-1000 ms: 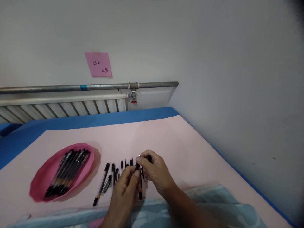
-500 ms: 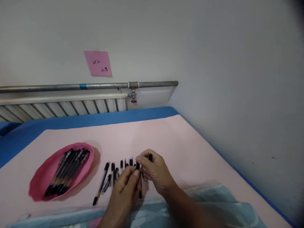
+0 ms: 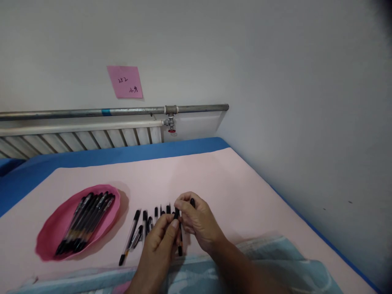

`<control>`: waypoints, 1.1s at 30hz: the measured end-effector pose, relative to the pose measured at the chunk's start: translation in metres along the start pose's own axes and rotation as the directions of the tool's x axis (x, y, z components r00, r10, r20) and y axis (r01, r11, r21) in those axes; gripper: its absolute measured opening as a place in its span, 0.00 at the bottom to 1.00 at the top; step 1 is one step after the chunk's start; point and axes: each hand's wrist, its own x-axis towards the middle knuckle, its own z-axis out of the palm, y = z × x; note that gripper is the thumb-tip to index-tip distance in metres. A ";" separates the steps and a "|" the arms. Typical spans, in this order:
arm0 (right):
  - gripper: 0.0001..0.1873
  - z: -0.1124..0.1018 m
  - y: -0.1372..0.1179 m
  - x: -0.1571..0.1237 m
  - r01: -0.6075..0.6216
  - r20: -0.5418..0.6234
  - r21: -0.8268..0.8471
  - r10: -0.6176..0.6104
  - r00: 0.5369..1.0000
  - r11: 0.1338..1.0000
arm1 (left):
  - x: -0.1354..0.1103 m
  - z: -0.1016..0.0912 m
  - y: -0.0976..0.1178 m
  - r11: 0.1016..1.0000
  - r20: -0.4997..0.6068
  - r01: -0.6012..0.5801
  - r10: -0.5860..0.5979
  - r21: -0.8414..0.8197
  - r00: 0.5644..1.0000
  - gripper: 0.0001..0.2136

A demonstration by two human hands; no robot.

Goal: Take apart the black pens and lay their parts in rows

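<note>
My left hand is closed on a pen, with its black front part sticking up past the thumb and forefinger. The fingertips of my right hand pinch at the top of that pen. A black rounded end, which looks like a pen cap, pokes out between the right thumb and forefinger; the rest of it is hidden in the hand. Around and behind my left hand, several clear-barrelled pens and black caps lie on the pink surface, partly covered by the hands.
To the left, a pink oval dish holds a bundle of black pens. A light blue patterned cloth lies along the near edge. Beyond the pink sheet are a blue border, a radiator and a metal pipe.
Both hands stay together at nearly the same spot, with the right fingertips shifted slightly at the pen's top. The whole view has drifted a little; the dish and loose pens lie as before.
</note>
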 end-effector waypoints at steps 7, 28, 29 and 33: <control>0.11 0.000 -0.002 -0.001 0.002 0.055 -0.015 -0.001 0.998 1.000 | 0.000 -0.001 -0.001 1.000 -0.022 -0.019 0.020 0.023 1.000 0.16; 0.12 -0.004 -0.001 0.001 -0.031 0.115 0.001 0.031 0.993 1.000 | -0.003 0.002 0.004 0.997 -0.008 0.050 -0.050 -0.058 0.999 0.15; 0.13 -0.004 -0.001 0.002 -0.034 0.139 0.001 0.033 0.990 0.999 | -0.002 0.002 0.004 0.995 -0.010 0.062 -0.063 -0.078 0.998 0.15; 0.12 -0.001 0.002 0.002 -0.033 0.039 -0.005 0.033 0.999 0.999 | 0.000 0.001 0.002 0.998 -0.003 0.028 -0.028 -0.054 1.000 0.15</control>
